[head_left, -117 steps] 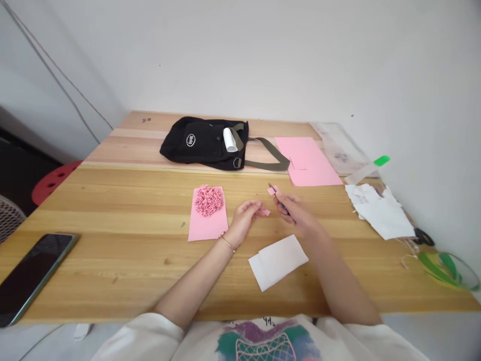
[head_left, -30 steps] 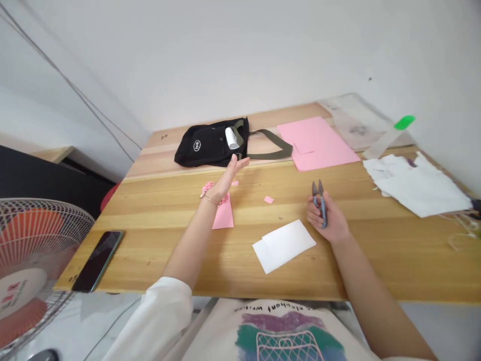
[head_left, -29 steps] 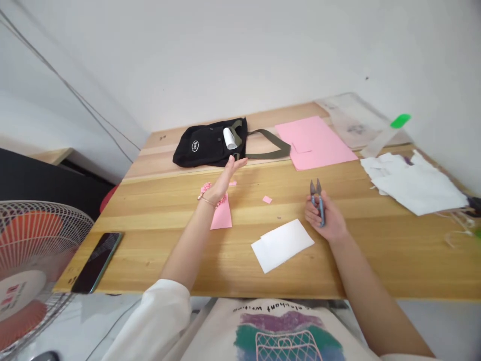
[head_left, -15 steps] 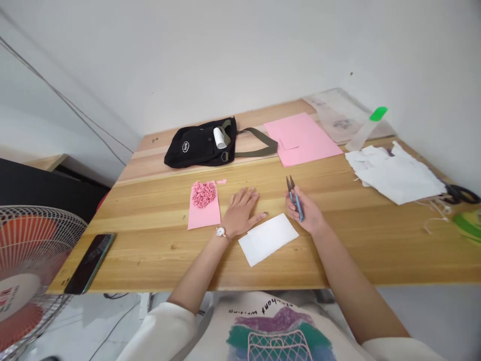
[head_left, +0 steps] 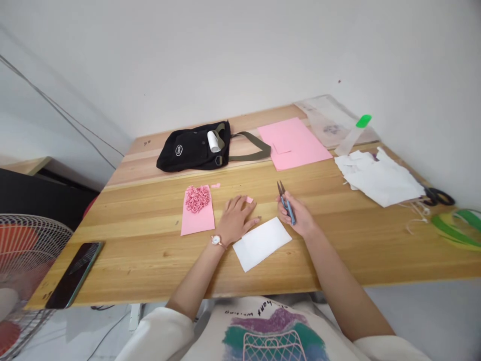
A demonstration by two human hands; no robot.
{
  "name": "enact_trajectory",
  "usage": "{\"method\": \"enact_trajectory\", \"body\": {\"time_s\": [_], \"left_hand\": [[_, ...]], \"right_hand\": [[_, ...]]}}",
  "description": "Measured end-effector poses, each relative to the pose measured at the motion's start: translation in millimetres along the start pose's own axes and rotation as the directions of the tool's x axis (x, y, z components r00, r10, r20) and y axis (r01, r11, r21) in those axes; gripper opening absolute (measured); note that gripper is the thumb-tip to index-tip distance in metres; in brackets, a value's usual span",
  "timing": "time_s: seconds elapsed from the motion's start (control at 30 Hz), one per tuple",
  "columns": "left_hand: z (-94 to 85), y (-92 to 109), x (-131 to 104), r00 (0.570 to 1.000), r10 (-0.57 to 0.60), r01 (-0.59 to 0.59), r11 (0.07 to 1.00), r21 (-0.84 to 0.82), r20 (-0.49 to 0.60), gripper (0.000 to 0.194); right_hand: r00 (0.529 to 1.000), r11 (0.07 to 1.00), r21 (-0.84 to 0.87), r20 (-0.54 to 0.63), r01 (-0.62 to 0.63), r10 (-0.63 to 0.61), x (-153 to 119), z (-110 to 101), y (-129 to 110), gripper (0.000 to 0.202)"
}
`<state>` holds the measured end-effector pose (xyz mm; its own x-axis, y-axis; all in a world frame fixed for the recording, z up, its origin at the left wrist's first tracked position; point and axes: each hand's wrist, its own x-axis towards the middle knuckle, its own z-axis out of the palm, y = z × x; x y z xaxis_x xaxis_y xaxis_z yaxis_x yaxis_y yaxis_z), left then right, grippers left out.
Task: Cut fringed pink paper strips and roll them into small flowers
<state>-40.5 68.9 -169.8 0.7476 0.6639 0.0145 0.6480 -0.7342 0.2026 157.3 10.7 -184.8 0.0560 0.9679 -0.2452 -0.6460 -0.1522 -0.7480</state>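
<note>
My left hand (head_left: pixel 233 220) lies flat on the table with its fingers spread, a watch on its wrist. By its fingertips is a small pink paper piece (head_left: pixel 249 199), partly at the edge of the fingers. Closed around blue-handled thread snips (head_left: pixel 288 210), my right hand (head_left: pixel 298 213) rests just to the right, the blades pointing away from me and apart. A white paper sheet (head_left: pixel 262 244) lies between my hands, nearer to me, close to the left thumb. Left of the left hand, a heap of pink beads (head_left: pixel 197 199) sits on a pink card (head_left: pixel 198 223).
Tiny pink scraps (head_left: pixel 215 185) lie beyond the card. At the back are a black bag (head_left: pixel 191 148) and large pink sheets (head_left: pixel 300 145). White cloth pieces (head_left: pixel 379 178), black-handled scissors (head_left: pixel 439 196) and green-yellow tape (head_left: pixel 454 228) lie right. A phone (head_left: pixel 75 273) is near the left edge, beside a fan (head_left: pixel 26 255).
The view has shifted slightly. A small pink piece now shows at my left fingertips, where none was visible before. My right hand keeps hold of the snips.
</note>
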Motion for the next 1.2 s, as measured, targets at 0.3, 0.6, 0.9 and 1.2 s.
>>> {"method": "enact_trajectory", "body": {"time_s": [0.3, 0.6, 0.9, 1.2], "left_hand": [[11.9, -9, -1, 0.986, -0.099, 0.043, 0.928, -0.369, -0.135, 0.048], [12.6, -20, -1, 0.807, -0.582, 0.140, 0.357, -0.924, -0.102, 0.016], [3.2, -10, -5, 0.747, -0.654, 0.023, -0.152, -0.988, 0.118, 0.029], [-1.6, 1, -8, 0.826, -0.510, 0.122, -0.255, -0.959, 0.241, 0.012]], "right_hand": [[1.000, 0.997, 0.071, -0.022, -0.020, 0.022, 3, -2, -1, 0.038], [0.985, 0.991, -0.119, -0.163, -0.069, 0.049, 3, 16, -2, 0.041], [0.987, 0.784, -0.621, -0.135, -0.018, -0.084, 32, 82, 23, 0.036], [0.980, 0.813, -0.581, -0.136, 0.037, -0.142, 29, 68, 23, 0.030]]}}
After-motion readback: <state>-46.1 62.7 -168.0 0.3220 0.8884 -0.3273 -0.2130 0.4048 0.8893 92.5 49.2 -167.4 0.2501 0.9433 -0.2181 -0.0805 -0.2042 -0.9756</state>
